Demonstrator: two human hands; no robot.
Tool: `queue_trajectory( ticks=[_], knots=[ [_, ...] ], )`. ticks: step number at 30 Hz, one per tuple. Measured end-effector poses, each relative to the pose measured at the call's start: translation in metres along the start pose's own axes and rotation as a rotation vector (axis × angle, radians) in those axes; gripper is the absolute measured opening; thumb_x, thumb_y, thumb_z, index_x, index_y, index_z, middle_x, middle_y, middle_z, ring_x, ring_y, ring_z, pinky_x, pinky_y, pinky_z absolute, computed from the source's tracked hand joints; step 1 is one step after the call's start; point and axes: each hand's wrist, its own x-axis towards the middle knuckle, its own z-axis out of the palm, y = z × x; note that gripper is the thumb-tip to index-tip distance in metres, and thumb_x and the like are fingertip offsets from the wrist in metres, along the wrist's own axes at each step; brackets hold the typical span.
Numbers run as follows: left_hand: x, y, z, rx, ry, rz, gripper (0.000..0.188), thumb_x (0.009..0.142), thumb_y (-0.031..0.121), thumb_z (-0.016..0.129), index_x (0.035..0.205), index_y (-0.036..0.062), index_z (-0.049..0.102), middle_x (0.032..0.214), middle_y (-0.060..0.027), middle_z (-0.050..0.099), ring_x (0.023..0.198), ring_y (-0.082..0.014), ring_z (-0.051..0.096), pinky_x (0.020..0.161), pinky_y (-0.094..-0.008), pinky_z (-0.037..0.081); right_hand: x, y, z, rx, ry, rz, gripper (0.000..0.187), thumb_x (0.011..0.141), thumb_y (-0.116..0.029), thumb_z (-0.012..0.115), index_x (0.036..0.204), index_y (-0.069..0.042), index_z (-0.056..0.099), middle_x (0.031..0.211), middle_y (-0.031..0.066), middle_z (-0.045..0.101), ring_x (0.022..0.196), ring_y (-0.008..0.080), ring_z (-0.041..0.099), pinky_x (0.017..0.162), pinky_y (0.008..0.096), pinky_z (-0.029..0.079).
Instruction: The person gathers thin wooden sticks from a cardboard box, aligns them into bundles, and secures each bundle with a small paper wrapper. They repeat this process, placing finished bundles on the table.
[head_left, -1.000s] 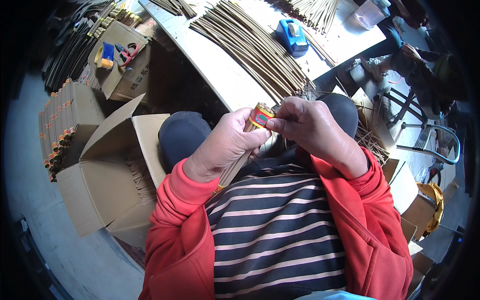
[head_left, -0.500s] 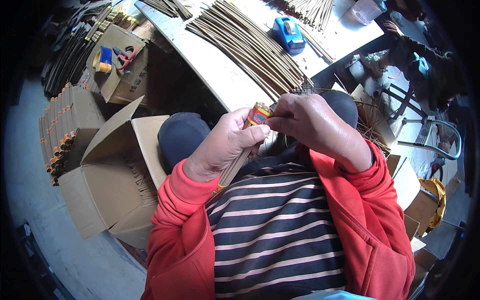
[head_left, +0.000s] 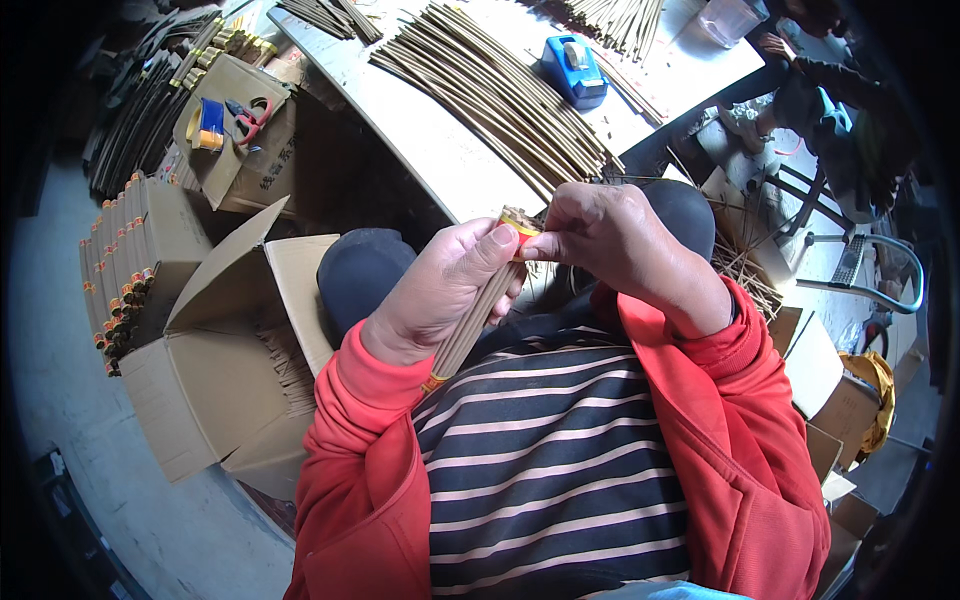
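In front of my chest, my left hand [head_left: 438, 285] is wrapped round a bundle of brown incense sticks [head_left: 468, 330], held at a slant with its upper end away from me. The left thumb presses on the red and yellow paper label [head_left: 523, 229] round that end. My right hand [head_left: 625, 238] pinches the right side of the same label between thumb and fingers. Another red and yellow band [head_left: 432, 383] circles the bundle's lower end near my left sleeve. Part of the label is hidden behind the fingers.
Loose incense sticks [head_left: 490, 95] and a blue tape dispenser [head_left: 576, 72] lie on the white table [head_left: 440, 165]. To the left are an open cardboard box [head_left: 225, 390], stacked labelled bundles [head_left: 120, 265] and red-handled scissors [head_left: 252, 120] on a carton. Another person [head_left: 850, 110] is at the far right.
My left thumb has moved up onto the label, and the label's printed green patch is now out of sight. The right hand still pinches at the label, slightly shifted.
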Motion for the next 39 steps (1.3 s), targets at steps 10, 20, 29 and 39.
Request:
queue_trajectory(
  ticks=[10,20,29,39],
  knots=[
    [0.003,-0.002,-0.01,-0.218,-0.224,-0.018,0.042,0.092,0.044,0.048,0.096,0.0021,0.052,0.071,-0.0052,0.055,0.052,-0.0079,0.052,0.047,-0.0171,0.043,0.007,0.022,0.008,0.184,0.043,-0.287,0.03,0.078,-0.028,0.07,0.076,-0.001,0.055,0.063,0.0106,0.053,0.056,0.0206,0.052,0.052,0.0303,0.044],
    [0.011,-0.003,-0.018,-0.431,-0.402,-0.073,0.046,0.093,0.042,0.045,0.106,-0.002,0.045,0.074,-0.0097,0.057,0.054,-0.0111,0.056,0.048,-0.0204,0.049,0.013,0.037,0.011,0.299,-0.027,-0.38,0.024,0.083,-0.023,0.066,0.085,-0.002,0.056,0.069,0.0092,0.055,0.062,0.0189,0.055,0.055,0.0294,0.045],
    [0.013,-0.006,-0.021,-0.496,-0.45,-0.105,0.044,0.094,0.041,0.043,0.108,-0.0002,0.045,0.075,-0.0115,0.056,0.055,-0.012,0.056,0.047,-0.0211,0.048,0.013,0.031,0.001,0.355,-0.155,-0.339,0.017,0.086,-0.016,0.062,0.09,0.0,0.054,0.072,0.0082,0.058,0.065,0.0167,0.058,0.059,0.0287,0.047],
    [0.002,0.001,-0.002,-0.367,-0.406,-0.083,0.046,0.093,0.04,0.046,0.112,-0.0021,0.046,0.074,-0.0091,0.055,0.055,-0.0118,0.055,0.049,-0.0199,0.046,0.006,0.035,0.011,0.543,-0.065,-0.171,0.025,0.09,-0.004,0.055,0.114,-0.002,0.052,0.082,0.0014,0.056,0.077,0.0063,0.051,0.069,0.022,0.045]
  ],
)
